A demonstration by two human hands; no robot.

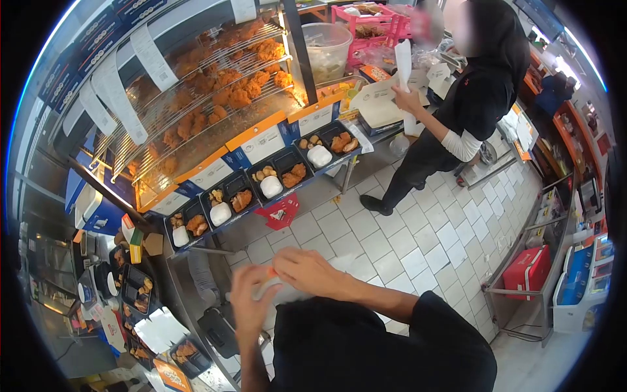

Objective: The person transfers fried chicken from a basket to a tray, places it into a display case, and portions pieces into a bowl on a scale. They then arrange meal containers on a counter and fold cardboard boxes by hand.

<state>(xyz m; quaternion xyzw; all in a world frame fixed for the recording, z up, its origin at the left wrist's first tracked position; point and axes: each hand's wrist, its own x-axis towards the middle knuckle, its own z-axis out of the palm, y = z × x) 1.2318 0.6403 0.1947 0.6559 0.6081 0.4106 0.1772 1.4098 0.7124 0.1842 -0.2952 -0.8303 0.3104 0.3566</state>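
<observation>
Paper (279, 291), white with a strip of orange at its upper edge, sits between the person's two hands low in the middle of the view, above the tiled floor (405, 242) and just in front of the person's black shirt. The left hand (250, 294) grips its left side with the fingers bent in and closed on it. The right hand (307, 268) lies over its top, fingers curled down onto the sheet, so most of the paper is hidden. What is printed on it is too small to tell.

To the left runs a steel counter (313, 193) with a row of four black meal trays (281, 176), each holding a white mound of rice and pieces of fried food. A red packet (279, 210) lies on the counter just below the trays. Above them a glass warmer holds racks of fried chicken (222, 91), with printed slips (117, 98) hanging from its top edge. More filled trays (137, 287) lie lower left.

A co-worker (483, 85) in black stands at the far end of the counter, one hand on a white sheet (403, 62) above an open box (382, 108). A red box (529, 268) rests on a wire shelf to the right.
</observation>
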